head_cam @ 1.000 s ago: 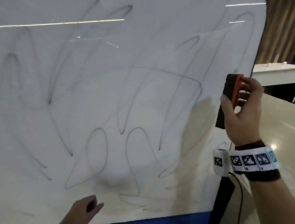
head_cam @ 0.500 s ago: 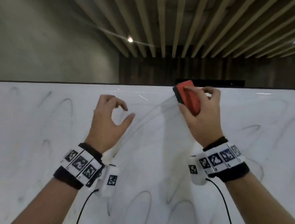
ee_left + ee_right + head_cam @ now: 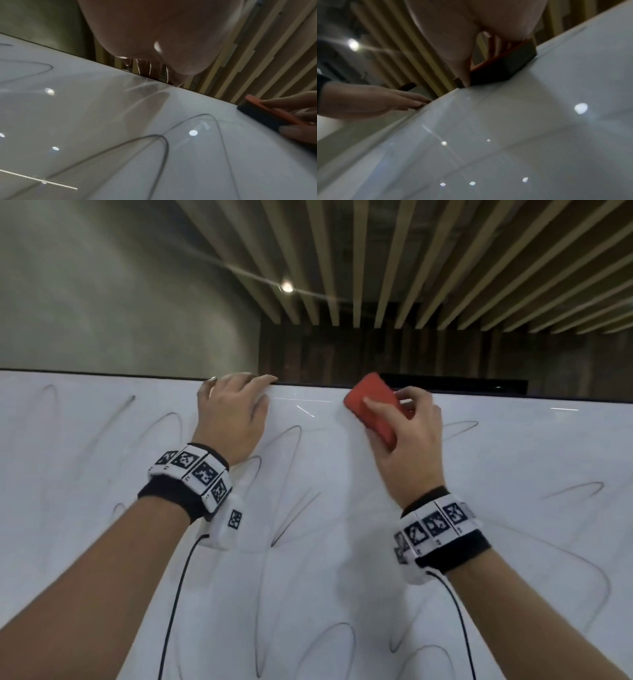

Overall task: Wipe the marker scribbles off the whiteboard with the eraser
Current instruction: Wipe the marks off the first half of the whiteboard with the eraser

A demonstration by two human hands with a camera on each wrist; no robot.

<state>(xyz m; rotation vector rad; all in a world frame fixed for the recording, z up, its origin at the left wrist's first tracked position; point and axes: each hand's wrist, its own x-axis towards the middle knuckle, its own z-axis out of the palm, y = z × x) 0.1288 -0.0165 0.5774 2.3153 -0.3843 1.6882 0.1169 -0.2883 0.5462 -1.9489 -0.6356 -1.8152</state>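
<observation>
Head view: right hand (image 3: 407, 440) in the upper right of centre, thumb and fingers clamped round a red-backed eraser (image 3: 371, 405) pressed to the whiteboard (image 3: 102, 542) just under its top edge. Left hand (image 3: 233, 412) at upper centre, fingers hooked over that top edge, thumb flat on the board face. Looping marker scribbles (image 3: 287, 484) across the middle and lower frame. Tagged wristbands (image 3: 191, 474) on both wrists.

Left wrist view: palm filling the top centre, fingers draped over the board edge; at the right border, eraser (image 3: 267, 115) with dark felt down on the board, pinched by fingertips (image 3: 283, 103).

Right wrist view: at upper centre, eraser (image 3: 503, 69) felt-down near the edge, gripped from above; left hand (image 3: 368, 100) at the left border, fingers lying on the edge
</observation>
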